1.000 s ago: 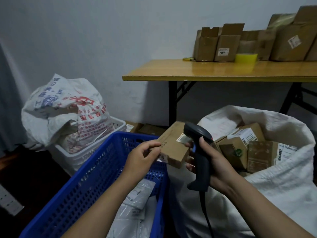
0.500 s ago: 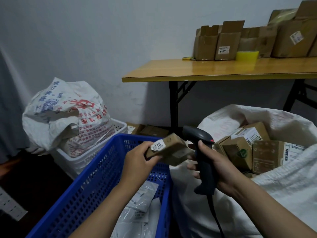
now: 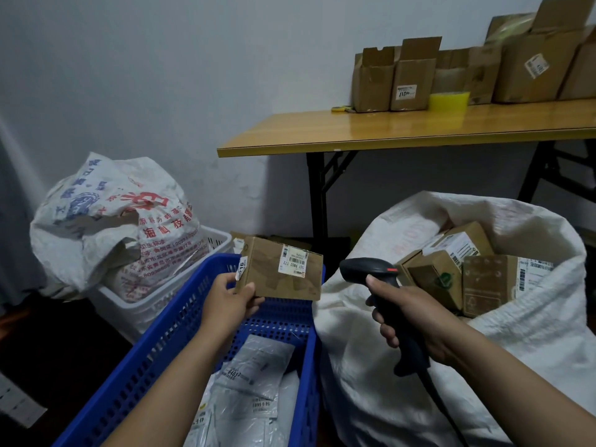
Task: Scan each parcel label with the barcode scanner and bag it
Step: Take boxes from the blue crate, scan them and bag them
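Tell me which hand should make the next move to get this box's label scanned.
Right. The right hand grips the barcode scanner, whose head points toward the box beside it. The left hand only holds the box, with its label showing.

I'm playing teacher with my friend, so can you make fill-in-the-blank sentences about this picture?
1. The left hand holds a cardboard parcel above the ____ basket.
2. The right hand grips a barcode scanner that is ____ in colour.
3. Other boxes lie in the white sack on the person's ____ side.
Missing words: blue, black, right.
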